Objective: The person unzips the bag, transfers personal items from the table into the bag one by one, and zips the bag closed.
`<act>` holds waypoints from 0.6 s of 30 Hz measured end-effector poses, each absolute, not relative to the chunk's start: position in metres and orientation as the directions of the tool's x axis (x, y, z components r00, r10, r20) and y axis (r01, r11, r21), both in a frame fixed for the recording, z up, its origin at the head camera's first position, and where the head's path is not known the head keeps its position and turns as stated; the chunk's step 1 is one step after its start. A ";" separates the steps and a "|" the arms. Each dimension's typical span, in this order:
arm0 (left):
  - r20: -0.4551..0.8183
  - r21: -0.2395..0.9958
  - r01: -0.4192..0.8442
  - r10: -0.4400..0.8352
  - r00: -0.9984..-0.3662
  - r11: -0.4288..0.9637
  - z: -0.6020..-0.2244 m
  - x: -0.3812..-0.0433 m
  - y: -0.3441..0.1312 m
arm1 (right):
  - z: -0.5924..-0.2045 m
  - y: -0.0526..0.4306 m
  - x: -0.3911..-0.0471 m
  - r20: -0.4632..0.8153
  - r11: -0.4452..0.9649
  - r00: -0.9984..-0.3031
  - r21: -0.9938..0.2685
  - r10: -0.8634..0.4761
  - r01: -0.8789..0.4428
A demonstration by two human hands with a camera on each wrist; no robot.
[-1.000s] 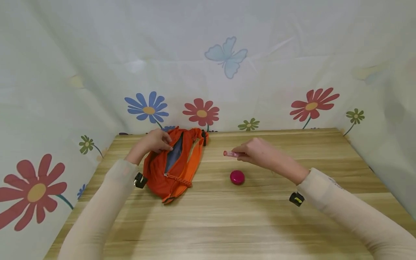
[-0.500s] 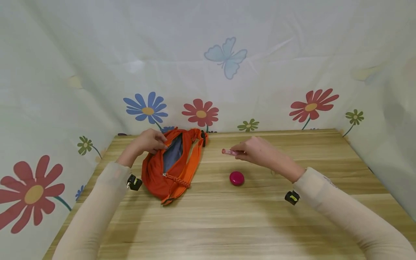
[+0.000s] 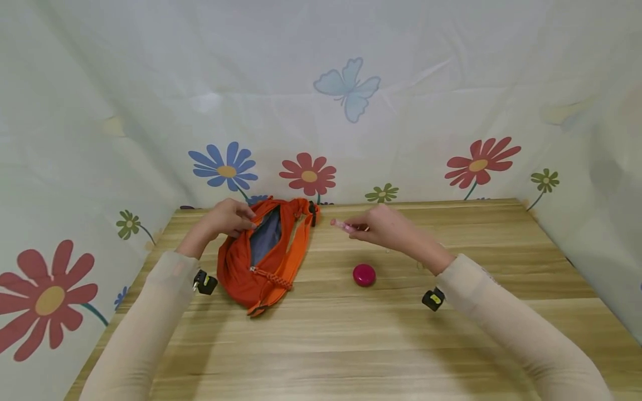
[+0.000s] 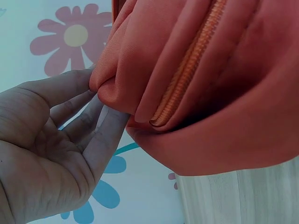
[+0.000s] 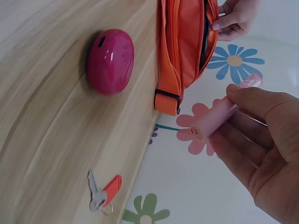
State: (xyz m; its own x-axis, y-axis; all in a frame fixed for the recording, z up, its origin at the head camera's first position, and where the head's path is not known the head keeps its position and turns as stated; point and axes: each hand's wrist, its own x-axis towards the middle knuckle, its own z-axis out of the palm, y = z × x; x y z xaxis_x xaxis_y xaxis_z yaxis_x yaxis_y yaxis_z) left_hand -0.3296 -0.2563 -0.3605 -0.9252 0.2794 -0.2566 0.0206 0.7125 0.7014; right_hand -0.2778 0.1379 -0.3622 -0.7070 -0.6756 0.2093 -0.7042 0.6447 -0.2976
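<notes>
An orange waist bag (image 3: 241,273) lies on the table with its zip open, showing a grey lining. My left hand (image 3: 228,217) pinches the fabric along the far-left side of the opening; the left wrist view shows thumb and fingers on the folded orange cloth (image 4: 135,60). My right hand (image 3: 383,225) is above the table, right of the bag. It holds a slim pink lipstick tube (image 5: 217,116) between thumb and fingers, one end pointing toward the bag. Below it, a round, glossy magenta case (image 3: 364,275) rests on the table.
A key (image 5: 96,193) with a red tag (image 5: 112,189) lies on the wooden table (image 3: 321,345), seen in the right wrist view. Behind the table hangs a flower-print cloth (image 3: 411,128). The bag's orange strap (image 3: 299,245) lies along its right side.
My right hand has moved left toward the bag with the lipstick. My left hand has drawn the bag's edge slightly left, and the opening is wider. The magenta case stays put.
</notes>
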 end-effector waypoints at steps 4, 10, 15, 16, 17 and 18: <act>-0.259 0.714 0.017 0.287 -0.922 0.700 -0.362 -0.330 -0.258 | -0.364 0.129 -0.282 0.224 0.635 -0.713 -0.332 -0.665 -0.697; -0.254 0.712 0.020 0.285 -0.924 0.702 -0.364 -0.331 -0.259 | -0.369 0.115 -0.290 0.221 0.626 -0.733 -0.400 -0.643 -0.670; -0.251 0.705 0.023 0.279 -0.927 0.709 -0.365 -0.333 -0.259 | -0.370 0.105 -0.297 0.207 0.613 -0.755 -0.471 -0.623 -0.635; -0.250 0.704 0.020 0.274 -0.929 0.710 -0.365 -0.334 -0.259 | -0.370 0.102 -0.298 0.201 0.611 -0.761 -0.487 -0.617 -0.625; -0.250 0.702 0.019 0.272 -0.929 0.712 -0.365 -0.333 -0.259 | -0.371 0.100 -0.300 0.199 0.606 -0.764 -0.501 -0.614 -0.618; -0.250 0.700 0.018 0.269 -0.930 0.714 -0.364 -0.332 -0.259 | -0.372 0.097 -0.301 0.197 0.603 -0.767 -0.513 -0.610 -0.611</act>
State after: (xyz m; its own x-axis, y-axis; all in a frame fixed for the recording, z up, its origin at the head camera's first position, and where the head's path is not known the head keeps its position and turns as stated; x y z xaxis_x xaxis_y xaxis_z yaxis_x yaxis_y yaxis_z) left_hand -0.3323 -0.2594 -0.3643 -0.9303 0.2686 -0.2498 0.0181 0.7137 0.7002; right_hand -0.3014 0.0969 -0.3716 -0.7673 -0.6101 0.1973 -0.6112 0.6027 -0.5130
